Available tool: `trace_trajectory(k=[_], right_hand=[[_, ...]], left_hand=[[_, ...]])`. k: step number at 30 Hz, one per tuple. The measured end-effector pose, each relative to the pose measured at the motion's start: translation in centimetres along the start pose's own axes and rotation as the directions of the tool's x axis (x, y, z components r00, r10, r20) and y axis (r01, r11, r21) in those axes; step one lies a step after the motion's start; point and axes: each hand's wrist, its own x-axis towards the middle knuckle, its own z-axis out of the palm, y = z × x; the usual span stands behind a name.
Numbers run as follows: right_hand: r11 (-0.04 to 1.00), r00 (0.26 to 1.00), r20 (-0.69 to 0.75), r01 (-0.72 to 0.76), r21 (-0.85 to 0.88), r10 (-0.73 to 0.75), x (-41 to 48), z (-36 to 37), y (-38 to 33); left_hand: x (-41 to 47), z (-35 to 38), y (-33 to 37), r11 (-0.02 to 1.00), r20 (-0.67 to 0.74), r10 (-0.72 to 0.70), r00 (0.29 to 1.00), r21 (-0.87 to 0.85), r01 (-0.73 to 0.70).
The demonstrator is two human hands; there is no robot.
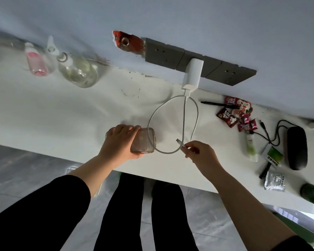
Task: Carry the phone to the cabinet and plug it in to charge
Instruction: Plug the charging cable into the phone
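Note:
The phone (143, 140), in a clear case with a gold rim, lies on the white cabinet top (71, 115). My left hand (120, 142) covers its left half and grips it. A white charger (192, 73) is plugged into a grey wall socket strip (163, 51). Its white cable (152, 120) loops down over the phone's right edge. My right hand (199, 153) pinches the cable just behind its free plug (179, 141), which points toward the phone a short way to its right.
A pink bottle (36, 62) and a clear glass spray bottle (76, 71) stand at the back left. At the right lie snack packets (234, 113), a black pen (219, 104), a black case (296, 147) with a cord, a green tube (251, 147) and a foil sachet (275, 182).

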Motion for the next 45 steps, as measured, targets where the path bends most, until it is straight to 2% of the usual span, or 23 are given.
trace_trajectory(k=[5,13,20,26,30,32,34,35,37,40,42,45], right_hand=[[1.0,1.0,-0.016,0.015,-0.008,-0.015,-2.6,-3.4,-1.6],[0.996,0.999,-0.002,0.036,0.083,-0.036,-8.6,-8.3,-6.3],[0.989,0.99,0.087,0.099,0.106,-0.108,-12.3,-9.5,-10.0],[0.984,0.972,0.155,0.171,0.041,-0.175,-13.8,-9.9,-11.9],[0.985,0.971,0.164,0.167,0.047,-0.172,-13.8,-9.7,-12.4],[0.986,0.973,0.164,0.161,0.037,-0.165,-13.7,-9.3,-12.5],[0.987,0.972,0.169,0.161,0.027,-0.163,-13.6,-8.8,-12.8],[0.986,0.97,0.178,0.163,0.018,-0.164,-13.6,-8.5,-12.9],[0.984,0.964,0.205,0.175,-0.018,-0.168,-13.6,-8.2,-13.3],[0.979,0.959,0.211,0.2,-0.029,-0.189,-13.8,-8.7,-14.1],[0.974,0.959,0.176,0.226,0.005,-0.224,-14.1,-9.7,-15.1],[0.959,0.949,0.134,0.284,0.019,-0.284,-14.6,-11.2,-16.4]], left_hand=[[-1.7,-4.3,0.2,0.999,0.102,0.028,0.994,0.036,-0.031],[-7.1,-12.1,0.9,0.997,0.282,-0.071,0.957,0.045,0.061],[-8.9,-17.3,3.7,0.992,0.365,-0.128,0.922,0.057,0.115],[-9.8,-20.8,5.5,0.98,0.531,-0.196,0.824,0.075,0.184],[-9.9,-21.9,6.3,0.967,0.618,-0.239,0.749,0.087,0.238],[-9.9,-22.0,6.5,0.961,0.674,-0.236,0.7,0.052,0.273],[-10.0,-21.9,6.6,0.956,0.693,-0.199,0.692,-0.016,0.291],[-10.1,-21.8,6.8,0.953,0.671,-0.179,0.719,-0.063,0.296],[-10.3,-21.5,7.2,0.95,0.551,-0.151,0.821,-0.149,0.274],[-10.6,-21.0,7.6,0.968,0.25,-0.084,0.965,-0.209,0.138],[-10.5,-21.0,7.8,0.976,0.068,-0.015,0.998,-0.214,0.029],[-10.2,-21.6,7.9,0.99,-0.126,0.06,0.99,-0.118,-0.075]])
